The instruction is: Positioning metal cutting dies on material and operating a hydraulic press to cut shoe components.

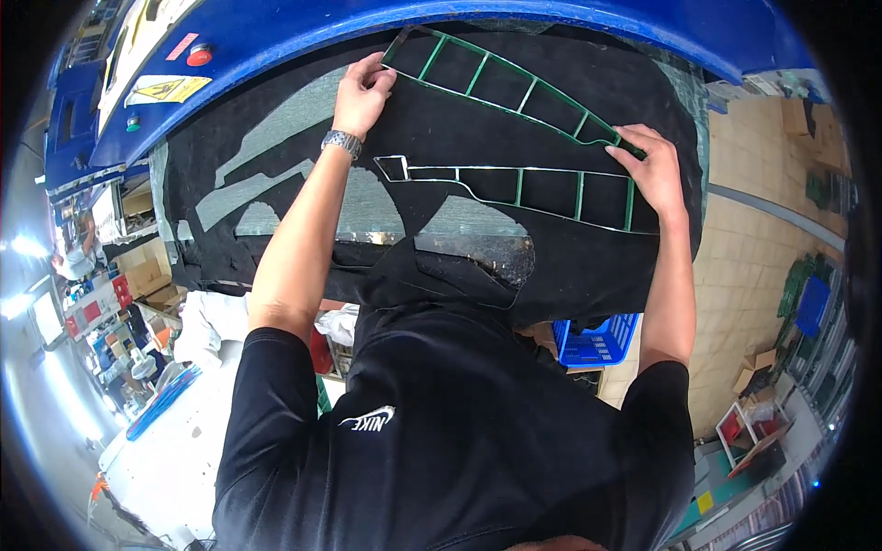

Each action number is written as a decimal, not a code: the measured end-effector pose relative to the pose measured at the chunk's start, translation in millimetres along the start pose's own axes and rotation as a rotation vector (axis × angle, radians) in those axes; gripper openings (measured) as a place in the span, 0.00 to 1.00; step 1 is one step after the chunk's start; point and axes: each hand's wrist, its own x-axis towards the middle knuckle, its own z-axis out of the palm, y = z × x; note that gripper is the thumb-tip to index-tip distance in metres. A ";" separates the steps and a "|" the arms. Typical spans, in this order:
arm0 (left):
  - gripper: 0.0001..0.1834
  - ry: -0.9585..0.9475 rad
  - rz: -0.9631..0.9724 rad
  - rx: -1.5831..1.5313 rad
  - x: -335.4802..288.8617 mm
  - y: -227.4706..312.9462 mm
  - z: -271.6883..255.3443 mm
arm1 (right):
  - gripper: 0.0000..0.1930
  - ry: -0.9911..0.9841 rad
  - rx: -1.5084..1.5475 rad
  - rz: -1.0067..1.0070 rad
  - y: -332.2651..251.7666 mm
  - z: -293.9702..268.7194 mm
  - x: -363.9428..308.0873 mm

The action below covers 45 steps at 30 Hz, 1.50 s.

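Black cloth (441, 138) covers the work surface in front of me. A green metal cutting die (477, 73), shaped like a tapering ladder frame with crossbars, lies slantwise on its far part. My left hand (362, 99) pinches this die's upper left end between thumb and fingers. At its narrower right end, my right hand (652, 167) has thumb and fingers closed on the frame. Nearer to me rests a second similar die (519, 187), its narrow end to the left, with neither hand holding it.
Cut-out gaps in the cloth show a grey-green board (369, 207). A blue machine beam (303, 41) arches along the far edge, with a red push button (199, 56) at left. A blue plastic basket (597, 347) stands below right; a white table (165, 468) is at lower left.
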 end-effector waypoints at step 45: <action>0.26 -0.029 0.040 0.087 9.3 -31.5 -7.0 | 0.10 0.438 0.187 0.250 85.5 -13.7 -66.8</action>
